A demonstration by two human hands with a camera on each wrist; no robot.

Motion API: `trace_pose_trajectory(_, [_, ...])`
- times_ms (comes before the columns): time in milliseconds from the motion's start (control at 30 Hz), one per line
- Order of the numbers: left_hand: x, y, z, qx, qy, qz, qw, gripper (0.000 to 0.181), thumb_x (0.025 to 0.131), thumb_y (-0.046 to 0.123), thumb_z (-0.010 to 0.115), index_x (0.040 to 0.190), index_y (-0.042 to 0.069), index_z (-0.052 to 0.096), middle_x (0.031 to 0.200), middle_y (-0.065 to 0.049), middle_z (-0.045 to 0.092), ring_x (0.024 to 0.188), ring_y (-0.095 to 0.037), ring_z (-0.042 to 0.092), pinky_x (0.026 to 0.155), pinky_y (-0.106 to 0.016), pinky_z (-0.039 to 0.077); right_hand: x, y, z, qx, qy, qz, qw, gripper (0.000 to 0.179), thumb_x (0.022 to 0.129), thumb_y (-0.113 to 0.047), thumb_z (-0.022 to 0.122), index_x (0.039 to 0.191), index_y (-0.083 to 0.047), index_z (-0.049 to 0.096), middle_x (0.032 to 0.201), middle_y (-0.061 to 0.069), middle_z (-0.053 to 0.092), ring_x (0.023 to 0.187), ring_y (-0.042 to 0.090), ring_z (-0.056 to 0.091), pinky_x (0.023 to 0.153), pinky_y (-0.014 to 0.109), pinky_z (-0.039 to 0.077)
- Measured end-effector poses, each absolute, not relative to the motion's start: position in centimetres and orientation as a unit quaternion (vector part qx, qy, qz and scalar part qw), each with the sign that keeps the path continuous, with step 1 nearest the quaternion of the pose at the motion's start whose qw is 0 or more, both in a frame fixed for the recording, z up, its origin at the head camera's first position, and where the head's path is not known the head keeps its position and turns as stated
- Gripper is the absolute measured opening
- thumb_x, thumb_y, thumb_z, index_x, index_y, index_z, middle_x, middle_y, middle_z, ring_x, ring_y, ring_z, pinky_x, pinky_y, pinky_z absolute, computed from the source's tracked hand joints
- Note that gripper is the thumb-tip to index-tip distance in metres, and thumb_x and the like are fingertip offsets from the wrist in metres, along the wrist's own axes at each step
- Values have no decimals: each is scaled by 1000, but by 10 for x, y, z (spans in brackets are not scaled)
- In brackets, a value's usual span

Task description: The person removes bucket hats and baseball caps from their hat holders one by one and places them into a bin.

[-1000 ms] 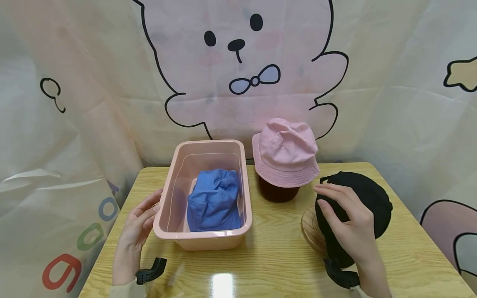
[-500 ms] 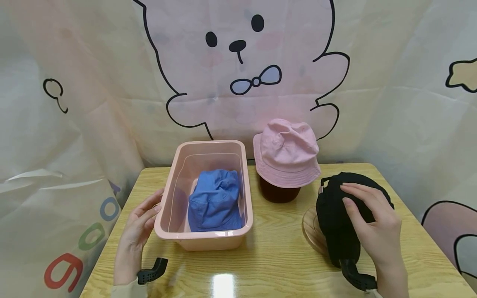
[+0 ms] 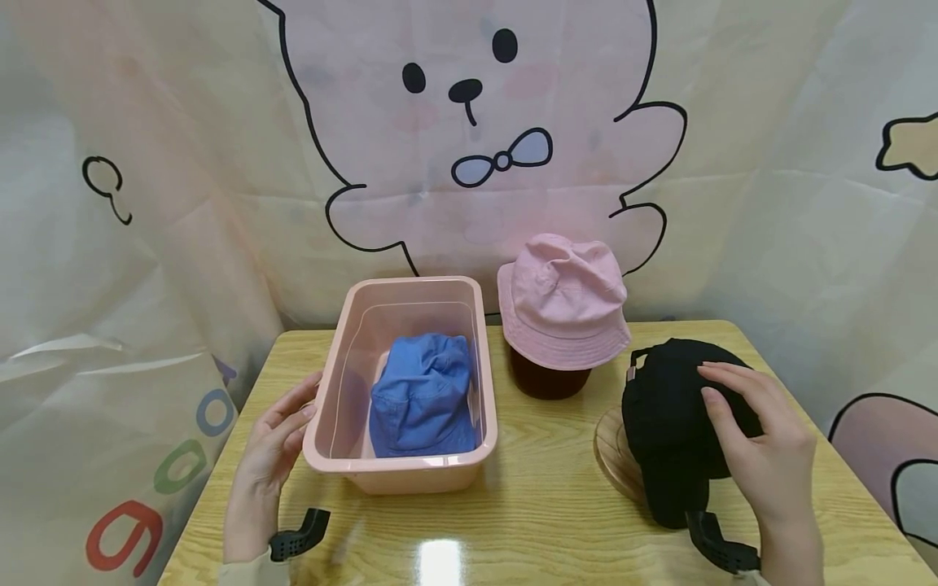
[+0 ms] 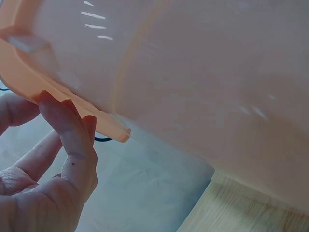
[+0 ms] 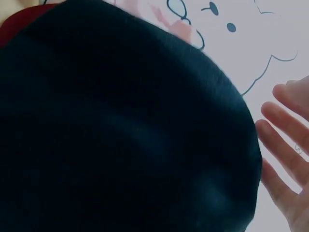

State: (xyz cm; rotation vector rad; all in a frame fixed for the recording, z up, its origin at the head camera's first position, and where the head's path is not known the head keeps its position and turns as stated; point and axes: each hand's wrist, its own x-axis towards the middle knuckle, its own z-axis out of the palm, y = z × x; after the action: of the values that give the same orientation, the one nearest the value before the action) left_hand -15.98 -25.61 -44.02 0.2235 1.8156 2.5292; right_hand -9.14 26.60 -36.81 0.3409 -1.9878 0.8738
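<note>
My left hand (image 3: pixel 269 456) is at the left side of a pink plastic bin (image 3: pixel 399 464), its fingertips touching the outer rim (image 4: pixel 89 113). Inside the bin lies a blue bucket hat (image 3: pixel 423 395). Over the right side of a black cap (image 3: pixel 663 415) is my right hand (image 3: pixel 769 448), fingers relaxed and spread. In the right wrist view those fingers (image 5: pixel 285 130) line up along the cap's edge without wrapping it. The cap's brim points toward the front, and a strap shows at its far left. It sits tilted on a stand with a round wooden base (image 3: pixel 615 460).
Behind the cap, a pink bucket hat (image 3: pixel 564 305) sits on a dark brown stand (image 3: pixel 548 378). Everything stands on a wooden table (image 3: pixel 542 505). A printed curtain (image 3: pixel 220 163) hangs close behind its back edge.
My right hand has slid rightward across the black cap toward its right side. The cap's front has swung slightly, and its brim shows more. My left hand and the bin stay put.
</note>
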Motion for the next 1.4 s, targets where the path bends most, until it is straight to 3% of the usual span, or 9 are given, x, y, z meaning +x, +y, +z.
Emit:
trace_pose_trajectory(100, [-159,-256,-440,72,581,811,9,41,97,-2,46,130,16,62,114,8,66,104,-5,64,84,-21,55,-91,271,-369,129,-812,344,454,23,85,-3,69,107,3,71,117,-3,68,116,-5,53,103,11,37])
trace_pose_trajectory(333, [-160,-256,-442,79,583,808,4,41,96,-3,46,128,16,63,113,8,67,103,-5,64,84,-21,55,-89,282,-366,94,-833,319,442,23,86,-2,67,107,4,70,120,-29,54,117,-13,45,101,7,31])
trace_pose_trajectory(667, [-160,-259,-446,79,585,807,3,42,96,-3,45,129,15,62,113,7,66,102,-5,63,84,-21,55,-92,298,-365,105,-850,288,429,23,87,-9,67,108,2,71,124,-25,54,119,-16,40,97,5,28])
trace_pose_trajectory(967, [-161,-257,-445,91,582,808,3,43,96,-5,43,129,15,62,113,7,66,102,-5,64,84,-21,55,-91,308,-365,80,-872,273,399,29,83,0,69,112,0,69,124,-36,46,118,-20,33,97,3,22])
trace_pose_trajectory(1033, [-161,-257,-444,90,579,810,4,43,96,-5,43,129,15,62,113,7,67,102,-5,64,83,-21,55,-92,310,-365,74,-879,269,387,30,84,-1,69,114,-2,68,126,-28,51,120,-16,34,99,3,21])
trace_pose_trajectory(1100, [-161,-257,-444,89,576,813,7,43,96,-5,43,128,15,63,113,7,67,101,-5,64,83,-21,55,-92,313,-366,63,-889,262,370,31,86,-3,67,117,-4,67,128,-11,58,126,-2,40,104,5,19])
trace_pose_trajectory(1233, [-161,-257,-444,88,574,814,9,42,96,-5,44,129,14,62,112,6,67,101,-6,64,83,-21,55,-89,319,-366,39,-910,250,329,32,92,-10,62,124,-5,63,126,26,56,134,29,41,119,40,25])
trace_pose_trajectory(1333, [-160,-256,-443,89,578,811,8,42,96,-4,44,131,13,61,113,7,67,101,-5,64,83,-21,55,-87,321,-367,24,-920,246,303,34,94,-12,60,127,-5,60,127,27,53,139,16,36,111,59,26])
trace_pose_trajectory(1400, [-160,-256,-442,89,581,809,7,42,96,-4,44,131,12,60,113,7,67,101,-5,64,83,-22,55,-85,323,-368,15,-925,243,290,35,95,-14,59,129,-7,59,128,26,53,140,2,31,112,58,26])
